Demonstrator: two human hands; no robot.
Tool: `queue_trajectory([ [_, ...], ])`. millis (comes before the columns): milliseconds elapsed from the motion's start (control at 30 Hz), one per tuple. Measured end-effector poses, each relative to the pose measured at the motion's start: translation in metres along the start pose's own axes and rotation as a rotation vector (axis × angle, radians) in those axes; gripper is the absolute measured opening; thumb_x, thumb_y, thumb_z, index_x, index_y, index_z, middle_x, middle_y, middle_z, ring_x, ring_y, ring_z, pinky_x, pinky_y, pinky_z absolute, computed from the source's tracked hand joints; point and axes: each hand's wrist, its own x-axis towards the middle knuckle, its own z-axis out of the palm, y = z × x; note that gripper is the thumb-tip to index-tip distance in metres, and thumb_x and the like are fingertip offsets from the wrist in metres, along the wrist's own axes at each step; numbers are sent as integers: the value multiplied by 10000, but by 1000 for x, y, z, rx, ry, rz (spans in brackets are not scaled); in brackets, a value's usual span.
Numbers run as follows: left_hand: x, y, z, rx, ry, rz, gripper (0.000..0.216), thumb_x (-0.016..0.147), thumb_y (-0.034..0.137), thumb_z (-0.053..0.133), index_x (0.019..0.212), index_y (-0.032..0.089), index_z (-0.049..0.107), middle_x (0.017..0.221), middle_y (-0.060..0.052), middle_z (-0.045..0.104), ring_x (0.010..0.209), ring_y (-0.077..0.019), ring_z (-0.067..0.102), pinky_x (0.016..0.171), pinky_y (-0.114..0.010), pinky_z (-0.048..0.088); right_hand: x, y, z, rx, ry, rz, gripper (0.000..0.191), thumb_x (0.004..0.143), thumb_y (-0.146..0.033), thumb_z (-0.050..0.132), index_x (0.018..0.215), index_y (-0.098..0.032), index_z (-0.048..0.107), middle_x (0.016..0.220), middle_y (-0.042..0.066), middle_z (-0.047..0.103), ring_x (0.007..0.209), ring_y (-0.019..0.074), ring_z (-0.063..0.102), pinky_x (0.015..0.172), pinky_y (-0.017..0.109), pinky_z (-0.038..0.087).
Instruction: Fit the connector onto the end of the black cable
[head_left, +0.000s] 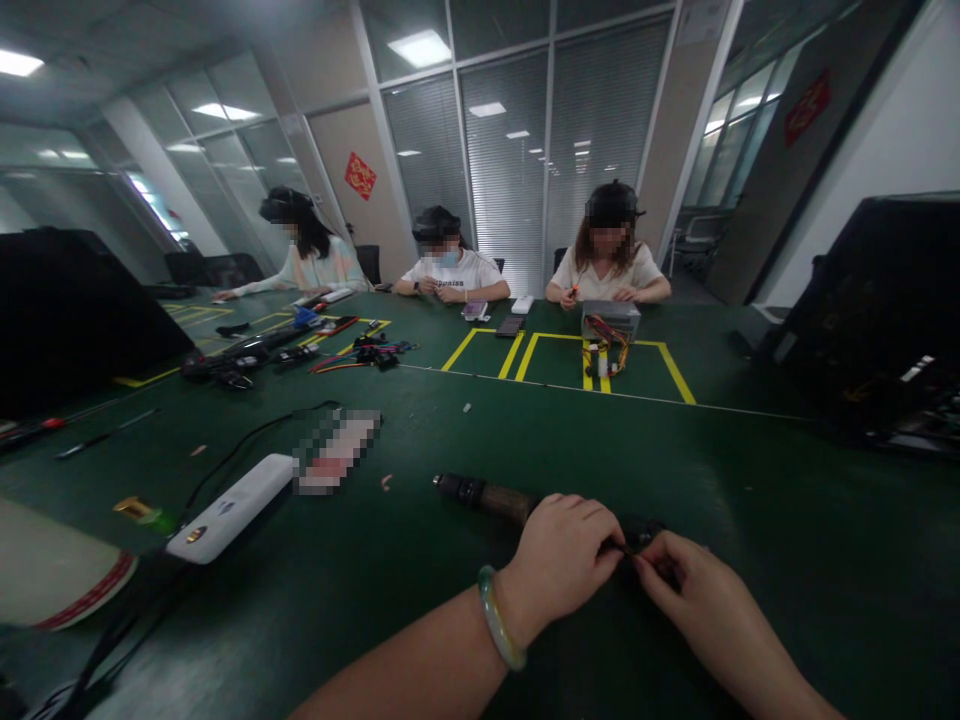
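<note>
My left hand (564,558), with a pale green bangle on the wrist, is curled over a dark cylindrical tool (480,494) that lies on the green table (787,560). Its fingers are closed on the tool's right part. My right hand (686,590) meets it from the right, fingers pinched on a small dark piece (643,534) at the tool's end. What the piece is cannot be made out.
A white power bank (232,508) with a black cable lies to the left, beside a pixelated card. Three people sit at the far side with cables, phones and a metal box (610,320). Black cases stand at the left and right edges.
</note>
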Motion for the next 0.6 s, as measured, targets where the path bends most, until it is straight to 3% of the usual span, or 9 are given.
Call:
queue_trajectory([
  [600, 0, -1, 0, -12, 9, -3, 82, 866, 243, 642, 925, 214, 594, 978, 25, 642, 929, -172, 572, 853, -322, 394, 0, 3, 0, 12, -16, 8, 215, 883, -401, 514, 826, -233, 635, 817, 23, 663, 730, 204, 608, 610, 275, 437],
])
